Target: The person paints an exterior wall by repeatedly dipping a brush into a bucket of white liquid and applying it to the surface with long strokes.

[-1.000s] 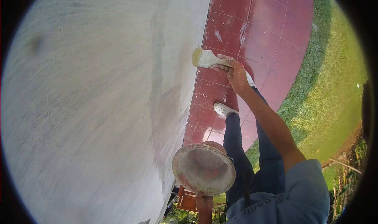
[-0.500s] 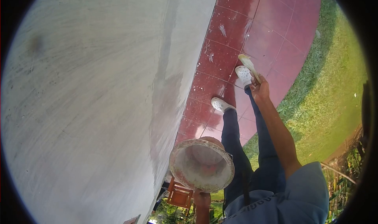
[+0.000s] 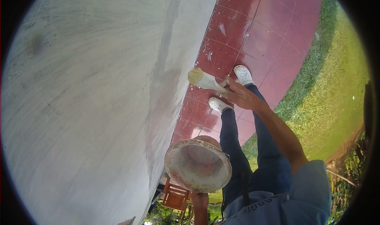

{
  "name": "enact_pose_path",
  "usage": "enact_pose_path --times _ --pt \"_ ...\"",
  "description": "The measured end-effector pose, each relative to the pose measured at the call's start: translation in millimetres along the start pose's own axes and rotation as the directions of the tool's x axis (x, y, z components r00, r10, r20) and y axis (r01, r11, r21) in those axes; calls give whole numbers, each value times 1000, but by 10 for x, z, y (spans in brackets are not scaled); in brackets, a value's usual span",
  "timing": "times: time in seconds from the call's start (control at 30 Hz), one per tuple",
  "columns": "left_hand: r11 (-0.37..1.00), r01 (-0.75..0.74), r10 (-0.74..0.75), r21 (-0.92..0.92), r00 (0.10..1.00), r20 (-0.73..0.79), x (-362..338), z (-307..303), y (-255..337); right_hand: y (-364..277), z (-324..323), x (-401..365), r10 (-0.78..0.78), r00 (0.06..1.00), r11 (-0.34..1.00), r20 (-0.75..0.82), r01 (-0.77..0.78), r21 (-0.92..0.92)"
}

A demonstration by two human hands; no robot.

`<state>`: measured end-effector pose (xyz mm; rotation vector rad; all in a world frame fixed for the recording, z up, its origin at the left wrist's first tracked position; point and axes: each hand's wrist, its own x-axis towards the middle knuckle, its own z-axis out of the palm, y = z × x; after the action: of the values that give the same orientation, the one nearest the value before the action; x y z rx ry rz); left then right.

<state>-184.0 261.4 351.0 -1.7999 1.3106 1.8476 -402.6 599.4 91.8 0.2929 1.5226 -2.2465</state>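
Observation:
My right hand (image 3: pixel 242 95) is closed around the handle of a wide paint brush (image 3: pixel 204 80), whose pale yellowish bristles point left toward the wall. A gap in view separates the bristles from the wall edge. At the lower middle, my left hand (image 3: pixel 200 199) grips the near rim of a round, paint-crusted bucket (image 3: pixel 174 167). The bucket is tilted so its open mouth and whitish inside show; how much it contains I cannot tell. The fingers of my left hand are partly hidden by the bucket.
A white-grey wall (image 3: pixel 91 106) with darker damp-looking patches fills the left side. Red floor tiles (image 3: pixel 225 27) with white spots run along it, and grass (image 3: pixel 316 90) lies beyond. My feet in white clogs (image 3: pixel 243 74) stand on the tiles. A wooden chair (image 3: pixel 175 196) is behind the bucket.
My right hand has moved left and slightly down, swinging the brush from pointing up to pointing at the wall. The bucket has shifted slightly left in view.

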Motion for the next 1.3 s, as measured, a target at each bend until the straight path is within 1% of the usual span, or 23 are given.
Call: enact_pose_path --times 0.03,0.1,0.27,0.4,0.43,0.47,0.53,0.6,0.63,0.7,0.73,0.77,0.8,0.83,0.87,0.9,0.93,0.97,1.03,1.07,1.13,1.2,1.3 --pt "1000 3 -3 -3 1000 5 12 -31 -3 -80 79 98 -144 986 960 80 158 -231" --pt "999 31 -30 -14 999 15 24 -119 -4 -486 272 268 -207 942 789 265 321 -524" --pt "1000 3 -2 -17 998 70 61 -140 -30 -1093 366 726 -210 910 582 357 410 -703" --pt "1000 -25 26 -11 997 73 37 -56 -65 -1820 -595 1167 -428 903 504 44 279 -817" --pt "1000 -22 23 -5 997 72 24 -48 -64 -2014 -907 1233 -366 925 625 -103 162 -764" --pt "1000 -4 5 -9 998 55 0 -14 -54 -2096 -1282 1332 -447 880 580 -162 147 -801" --pt "1000 -7 8 -12 999 44 -9 18 -61 -2268 -1933 1537 -679 683 524 -271 192 -830" --pt "1000 -12 12 -8 999 32 -9 -27 -65 -2514 -2290 1629 -619 685 772 -385 441 -458" --pt "1000 -16 15 5 1000 26 -10 -55 -53 -2552 -2315 1679 -622 681 769 -385 440 -464" --pt "1000 -21 20 18 999 29 7 -71 -44 -2521 -2260 1854 -625 400 773 -670 201 -602" --pt "1000 -21 20 22 999 38 9 -80 -41 -2364 -2061 1909 -736 359 666 -575 230 -709" --pt "999 -22 21 23 999 47 15 -78 -46 -2133 -1827 1950 -543 557 817 -628 179 -548" --pt "999 -23 22 22 998 53 28 -89 -53 -1947 -1222 1902 -631 552 728 -545 177 -663" --pt "1000 -17 17 8 999 30 30 -101 -51 -1753 -538 1727 -539 581 831 -610 250 -497" --pt "1000 -11 11 -6 1000 9 49 -113 -57 -1423 -34 1506 -523 642 839 -561 268 -474" --pt "1000 -10 10 -8 1000 12 32 -78 -43 -1269 406 1140 -312 814 935 -490 172 -310" --pt "1000 -5 5 24 999 35 -3 -26 -5 -991 747 849 -402 853 883 -333 265 -388" --pt "999 -4 1 54 998 57 8 28 0 -782 994 587 -381 910 875 -162 298 -383" --pt "999 21 -23 46 998 53 59 -46 4 -643 1090 416 -312 905 825 289 409 -390" --pt "998 49 -50 33 998 45 38 -111 29 -544 1061 452 -308 909 837 281 399 -373" --pt "998 43 -44 48 999 24 49 -148 24 -659 715 779 -328 782 778 530 542 -318" --pt "998 39 -40 56 999 18 16 -145 41 -1219 130 1174 -234 923 868 305 339 -362" --pt "995 34 -32 89 999 -23 -19 -83 48 -2118 -1090 1517 -173 985 852 -17 141 -505"
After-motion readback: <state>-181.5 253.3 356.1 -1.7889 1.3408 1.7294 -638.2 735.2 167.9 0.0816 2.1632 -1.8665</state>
